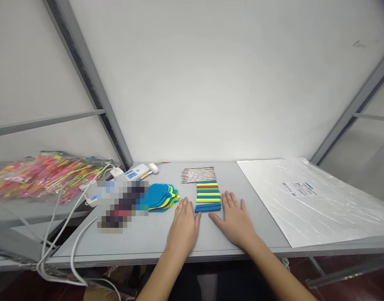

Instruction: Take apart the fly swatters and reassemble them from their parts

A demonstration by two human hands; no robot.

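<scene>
My left hand (183, 225) lies flat on the grey table, fingers stretched forward, just left of a column of coloured tubes (208, 200). On the column's right side rests my right hand (237, 221), palm down with the thumb spread towards the tubes. The tubes are blue, yellow-green, green and red and lie side by side. Directly behind them is a row of thin silver metal rods (198, 174). Left of my left hand sits a stack of flat blue, yellow-green and red plastic pieces (159, 192), resembling fly-swatter heads. Neither hand holds anything.
A large white wrapped sheet (323, 205) covers the table's right side. A power strip (136, 172) and a white mouse-like object (153, 168) lie at the back left. White cables (73, 251) hang over the left edge. Bagged colourful goods (50, 175) are piled far left. One patch is pixelated.
</scene>
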